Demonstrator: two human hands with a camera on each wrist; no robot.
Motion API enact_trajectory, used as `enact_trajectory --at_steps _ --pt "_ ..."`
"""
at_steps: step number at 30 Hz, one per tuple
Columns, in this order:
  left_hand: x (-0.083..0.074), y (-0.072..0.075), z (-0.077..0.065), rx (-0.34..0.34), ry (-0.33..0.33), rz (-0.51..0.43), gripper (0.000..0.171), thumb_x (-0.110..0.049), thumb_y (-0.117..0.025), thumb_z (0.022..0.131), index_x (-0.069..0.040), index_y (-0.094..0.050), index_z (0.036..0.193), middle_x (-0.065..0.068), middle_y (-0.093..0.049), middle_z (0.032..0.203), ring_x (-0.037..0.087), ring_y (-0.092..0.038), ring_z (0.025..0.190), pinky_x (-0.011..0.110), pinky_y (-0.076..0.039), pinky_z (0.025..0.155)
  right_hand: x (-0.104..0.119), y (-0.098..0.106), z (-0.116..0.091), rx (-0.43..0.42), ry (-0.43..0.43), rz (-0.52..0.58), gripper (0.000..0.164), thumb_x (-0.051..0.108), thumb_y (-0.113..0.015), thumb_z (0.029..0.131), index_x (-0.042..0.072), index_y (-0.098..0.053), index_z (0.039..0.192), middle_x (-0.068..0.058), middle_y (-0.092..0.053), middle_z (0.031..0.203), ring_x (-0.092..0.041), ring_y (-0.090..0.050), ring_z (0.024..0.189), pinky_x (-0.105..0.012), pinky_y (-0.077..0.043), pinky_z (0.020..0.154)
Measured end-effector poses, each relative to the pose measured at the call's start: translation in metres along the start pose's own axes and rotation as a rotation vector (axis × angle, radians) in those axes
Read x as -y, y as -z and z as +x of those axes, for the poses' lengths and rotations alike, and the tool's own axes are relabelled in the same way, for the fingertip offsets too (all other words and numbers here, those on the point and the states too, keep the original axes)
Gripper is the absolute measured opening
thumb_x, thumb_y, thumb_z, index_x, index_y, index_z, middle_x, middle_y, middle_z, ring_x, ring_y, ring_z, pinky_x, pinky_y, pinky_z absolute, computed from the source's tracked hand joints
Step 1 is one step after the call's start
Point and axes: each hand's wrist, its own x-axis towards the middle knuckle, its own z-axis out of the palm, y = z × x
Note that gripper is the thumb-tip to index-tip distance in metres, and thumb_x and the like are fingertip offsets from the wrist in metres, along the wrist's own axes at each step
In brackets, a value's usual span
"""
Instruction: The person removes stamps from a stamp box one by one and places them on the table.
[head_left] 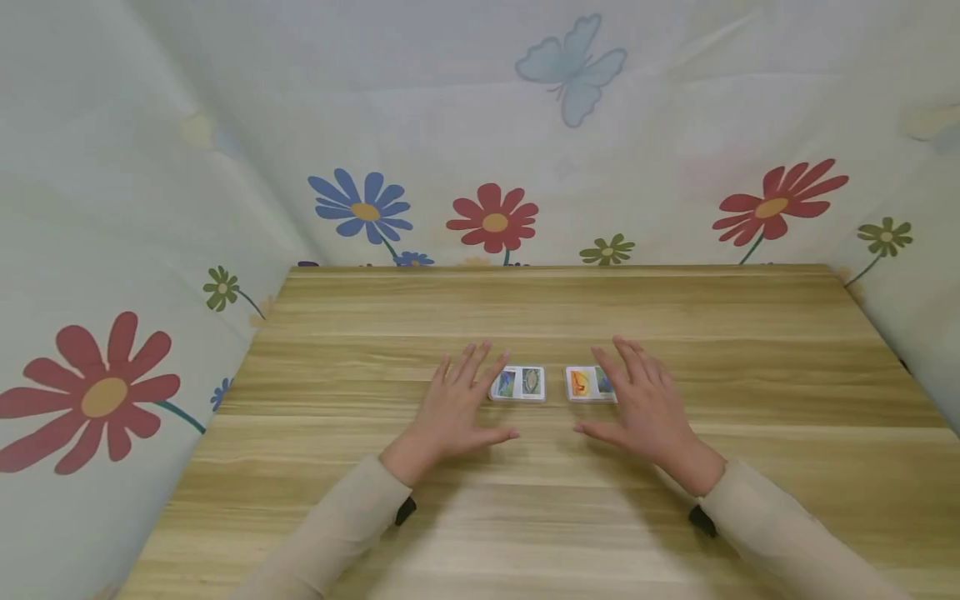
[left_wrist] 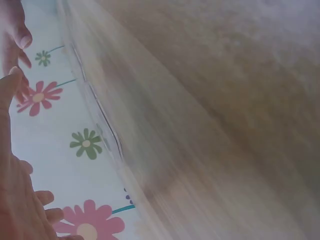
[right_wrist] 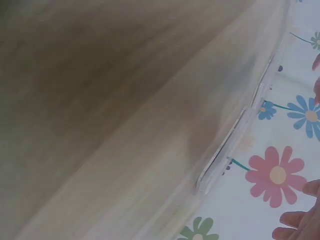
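Two small flat picture cards with clear rounded edges lie side by side on the wooden table, a narrow gap between them. The left card (head_left: 531, 382) shows a blue-green picture and a round brownish one. An orange picture and a bluish one mark the right card (head_left: 580, 384). My left hand (head_left: 453, 408) is spread, its fingers overlapping the outer end of the left card in the head view. Likewise spread, my right hand (head_left: 648, 408) covers the outer end of the right card. Both thumbs point inward, below the cards. Neither hand grips anything.
The wooden table (head_left: 555, 308) reaches back to a pale cloth (head_left: 660, 167) printed with flowers and a butterfly. The cloth also hangs along the left and right sides. Beige sleeves cover both forearms, with a dark strap piece (head_left: 405, 510) under the left cuff.
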Motion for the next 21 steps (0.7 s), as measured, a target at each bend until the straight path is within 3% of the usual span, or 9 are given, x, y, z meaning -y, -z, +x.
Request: enact_trajectory --at_steps 13,21 --pt "0.004 -0.001 0.006 -0.028 -0.004 -0.018 0.098 -0.069 -0.059 0.077 -0.018 -0.021 0.152 0.014 -0.024 0.155 0.035 -0.026 0.141 0.056 -0.027 0.109 0.007 0.001 0.01 0.057 -0.011 -0.01 0.105 0.064 -0.076 0.062 0.006 -0.04 0.142 -0.025 -0.041 0.138 -0.043 -0.038 0.128 -0.059 -0.036 0.1" --pt "0.01 -0.003 0.011 -0.023 -0.005 -0.019 0.096 -0.07 -0.057 0.078 -0.019 -0.022 0.152 0.015 -0.026 0.154 0.036 -0.028 0.139 0.056 -0.031 0.107 0.012 -0.004 0.021 0.103 -0.008 0.009 0.103 0.064 -0.074 0.065 0.007 -0.039 0.143 -0.026 -0.043 0.137 -0.043 -0.039 0.128 -0.058 -0.036 0.101"
